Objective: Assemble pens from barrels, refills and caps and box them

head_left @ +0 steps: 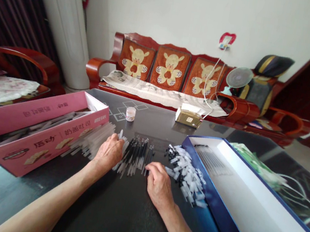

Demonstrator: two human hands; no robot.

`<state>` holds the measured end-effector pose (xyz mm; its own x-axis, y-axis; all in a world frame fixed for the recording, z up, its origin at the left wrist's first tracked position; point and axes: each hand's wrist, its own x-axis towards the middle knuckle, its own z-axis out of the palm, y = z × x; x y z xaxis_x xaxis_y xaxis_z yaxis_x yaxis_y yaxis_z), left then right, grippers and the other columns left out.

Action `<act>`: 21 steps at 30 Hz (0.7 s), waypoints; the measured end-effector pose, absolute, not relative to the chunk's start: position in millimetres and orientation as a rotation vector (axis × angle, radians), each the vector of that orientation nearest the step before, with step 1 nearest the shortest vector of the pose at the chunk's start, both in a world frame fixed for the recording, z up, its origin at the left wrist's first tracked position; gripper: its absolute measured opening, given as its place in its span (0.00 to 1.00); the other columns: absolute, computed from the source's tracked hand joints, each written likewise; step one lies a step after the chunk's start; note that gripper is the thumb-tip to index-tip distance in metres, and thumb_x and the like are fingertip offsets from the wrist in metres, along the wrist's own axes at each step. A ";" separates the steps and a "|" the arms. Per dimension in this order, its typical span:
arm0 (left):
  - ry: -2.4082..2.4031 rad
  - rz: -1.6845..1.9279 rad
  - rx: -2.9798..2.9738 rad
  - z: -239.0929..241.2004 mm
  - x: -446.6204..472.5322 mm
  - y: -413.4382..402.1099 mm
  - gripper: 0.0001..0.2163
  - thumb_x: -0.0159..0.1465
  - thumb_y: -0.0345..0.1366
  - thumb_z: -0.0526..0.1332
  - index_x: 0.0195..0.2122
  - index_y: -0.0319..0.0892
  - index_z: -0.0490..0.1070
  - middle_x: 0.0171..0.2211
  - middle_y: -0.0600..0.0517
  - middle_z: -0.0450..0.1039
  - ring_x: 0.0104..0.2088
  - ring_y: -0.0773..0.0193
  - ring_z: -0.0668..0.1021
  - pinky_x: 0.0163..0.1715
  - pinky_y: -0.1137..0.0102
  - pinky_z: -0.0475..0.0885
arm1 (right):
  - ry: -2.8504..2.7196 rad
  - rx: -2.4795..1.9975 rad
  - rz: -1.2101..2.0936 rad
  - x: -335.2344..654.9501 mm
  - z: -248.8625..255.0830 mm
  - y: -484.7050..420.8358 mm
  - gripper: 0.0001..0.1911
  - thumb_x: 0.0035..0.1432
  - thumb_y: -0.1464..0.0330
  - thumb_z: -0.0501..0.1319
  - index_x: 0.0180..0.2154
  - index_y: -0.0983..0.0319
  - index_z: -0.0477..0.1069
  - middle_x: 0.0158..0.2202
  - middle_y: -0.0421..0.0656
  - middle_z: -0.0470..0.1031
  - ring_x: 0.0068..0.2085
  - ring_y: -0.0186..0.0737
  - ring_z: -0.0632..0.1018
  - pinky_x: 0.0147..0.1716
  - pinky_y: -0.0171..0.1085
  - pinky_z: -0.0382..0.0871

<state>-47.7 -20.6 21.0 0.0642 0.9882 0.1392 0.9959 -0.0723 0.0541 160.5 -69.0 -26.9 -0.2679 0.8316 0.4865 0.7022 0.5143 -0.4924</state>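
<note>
Cartons (46,145), two open, left hand (109,151) pinching one tube (121,133), right hand (159,184) curled (grip unclear)

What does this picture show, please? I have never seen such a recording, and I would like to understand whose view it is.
There is no robot: a person works with two bare hands, and a camera on their head looks forward and down. On the dark table, from left to right, are an open pink box, clear tubes, dark thin rods, short pale pieces and an open blue box. The left hand seems to pinch a pale stick; the right hand is beside the rods, its grip unclear.
</note>
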 end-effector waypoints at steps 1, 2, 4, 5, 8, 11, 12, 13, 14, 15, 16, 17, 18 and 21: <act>-2.100 -0.191 -2.248 21.0 -48.6 -20.3 0.14 0.61 0.26 0.47 0.40 0.40 0.72 0.39 0.43 0.67 0.41 0.56 0.74 0.38 0.67 0.71 | -2.028 -1.275 0.219 160.7 -26.8 -69.6 0.15 0.54 0.81 0.51 0.37 0.62 0.72 0.38 0.46 0.73 0.41 0.42 0.73 0.43 0.41 0.68; -2.098 -0.162 -2.248 21.0 -49.4 -20.0 0.14 0.60 0.25 0.48 0.39 0.39 0.71 0.40 0.43 0.66 0.41 0.56 0.73 0.38 0.67 0.71 | -2.018 -1.306 0.205 160.7 -26.8 -70.2 0.14 0.54 0.81 0.51 0.36 0.62 0.72 0.36 0.46 0.72 0.40 0.42 0.73 0.42 0.41 0.68; -2.087 -0.098 -2.256 21.3 -50.9 -19.7 0.13 0.59 0.24 0.49 0.39 0.38 0.70 0.41 0.42 0.66 0.43 0.55 0.72 0.38 0.67 0.71 | -1.996 -1.360 0.177 160.4 -27.5 -70.9 0.12 0.55 0.79 0.53 0.36 0.62 0.71 0.36 0.46 0.71 0.40 0.43 0.73 0.42 0.41 0.68; -2.081 -0.068 -2.265 21.7 -51.5 -19.7 0.12 0.59 0.24 0.50 0.39 0.38 0.70 0.41 0.42 0.66 0.43 0.55 0.72 0.38 0.67 0.71 | -1.990 -1.376 0.168 160.1 -28.0 -71.0 0.11 0.55 0.78 0.53 0.37 0.62 0.71 0.36 0.46 0.71 0.40 0.43 0.73 0.42 0.42 0.68; -2.059 0.006 -2.285 23.6 -52.6 -19.9 0.13 0.59 0.22 0.49 0.40 0.38 0.70 0.42 0.41 0.65 0.43 0.55 0.71 0.39 0.66 0.70 | -1.982 -1.387 0.142 159.8 -29.6 -70.1 0.12 0.55 0.77 0.54 0.41 0.62 0.69 0.40 0.47 0.70 0.42 0.44 0.73 0.44 0.42 0.69; -2.051 0.065 -2.289 27.1 -53.6 -20.1 0.15 0.60 0.22 0.48 0.40 0.39 0.71 0.42 0.42 0.65 0.43 0.56 0.70 0.38 0.67 0.70 | -1.975 -1.425 0.069 161.4 -30.1 -68.9 0.13 0.56 0.75 0.56 0.44 0.63 0.67 0.41 0.48 0.68 0.43 0.44 0.73 0.43 0.42 0.70; -2.048 0.072 -2.292 28.4 -54.2 -20.0 0.16 0.60 0.22 0.47 0.40 0.40 0.71 0.42 0.42 0.64 0.43 0.56 0.70 0.38 0.67 0.70 | -1.974 -1.464 0.034 162.5 -29.8 -68.7 0.11 0.56 0.74 0.57 0.43 0.63 0.67 0.40 0.48 0.68 0.42 0.45 0.73 0.41 0.41 0.70; -2.046 0.075 -2.297 29.6 -54.9 -19.7 0.16 0.60 0.22 0.46 0.40 0.41 0.72 0.42 0.42 0.64 0.42 0.56 0.70 0.37 0.67 0.70 | -1.978 -1.510 -0.003 163.7 -29.3 -68.5 0.09 0.56 0.73 0.58 0.41 0.63 0.68 0.39 0.48 0.68 0.40 0.44 0.73 0.39 0.41 0.71; -2.044 0.072 -2.301 30.6 -55.9 -19.3 0.17 0.61 0.23 0.46 0.40 0.41 0.72 0.42 0.42 0.64 0.42 0.56 0.70 0.37 0.67 0.70 | -1.984 -1.556 -0.038 165.1 -28.6 -68.3 0.05 0.56 0.71 0.58 0.37 0.62 0.69 0.37 0.47 0.68 0.37 0.44 0.74 0.36 0.40 0.71; -2.043 0.066 -2.304 31.3 -57.0 -18.7 0.17 0.61 0.23 0.46 0.40 0.42 0.73 0.42 0.43 0.64 0.42 0.56 0.70 0.36 0.67 0.70 | -1.992 -1.594 -0.070 166.3 -28.0 -68.1 0.02 0.56 0.70 0.59 0.33 0.62 0.69 0.34 0.46 0.67 0.34 0.42 0.74 0.33 0.38 0.70; -2.042 0.060 -2.310 31.8 -58.3 -17.9 0.18 0.61 0.23 0.46 0.41 0.42 0.73 0.42 0.43 0.64 0.42 0.56 0.69 0.36 0.67 0.70 | -1.999 -1.621 -0.097 167.4 -27.3 -67.8 0.03 0.56 0.70 0.59 0.30 0.61 0.68 0.32 0.45 0.67 0.32 0.41 0.73 0.31 0.37 0.69; -2.043 0.058 -2.318 32.1 -59.9 -16.9 0.18 0.61 0.23 0.46 0.41 0.42 0.73 0.42 0.42 0.64 0.43 0.56 0.69 0.37 0.67 0.70 | -2.007 -1.639 -0.117 168.3 -26.6 -67.3 0.06 0.56 0.70 0.59 0.27 0.61 0.67 0.30 0.44 0.66 0.29 0.39 0.73 0.29 0.36 0.67; -2.042 0.055 -2.329 32.2 -61.6 -15.8 0.19 0.61 0.23 0.46 0.41 0.43 0.74 0.43 0.43 0.64 0.43 0.56 0.69 0.37 0.66 0.70 | -2.013 -1.654 -0.132 168.9 -25.9 -66.8 0.07 0.56 0.70 0.59 0.26 0.61 0.67 0.29 0.44 0.66 0.28 0.38 0.73 0.27 0.35 0.66; -2.019 0.044 -2.361 32.5 -67.8 -12.5 0.19 0.61 0.23 0.47 0.42 0.45 0.74 0.46 0.43 0.64 0.47 0.55 0.67 0.40 0.66 0.70 | -2.030 -1.715 -0.176 169.1 -24.2 -65.2 0.08 0.56 0.72 0.60 0.24 0.61 0.67 0.27 0.43 0.67 0.25 0.37 0.73 0.24 0.35 0.63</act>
<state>-67.8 -12.5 32.5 0.1555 0.9878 0.0012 0.9869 -0.1553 -0.0447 169.1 -65.2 -24.2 -0.1050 0.8962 0.4311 0.9569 0.2091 -0.2015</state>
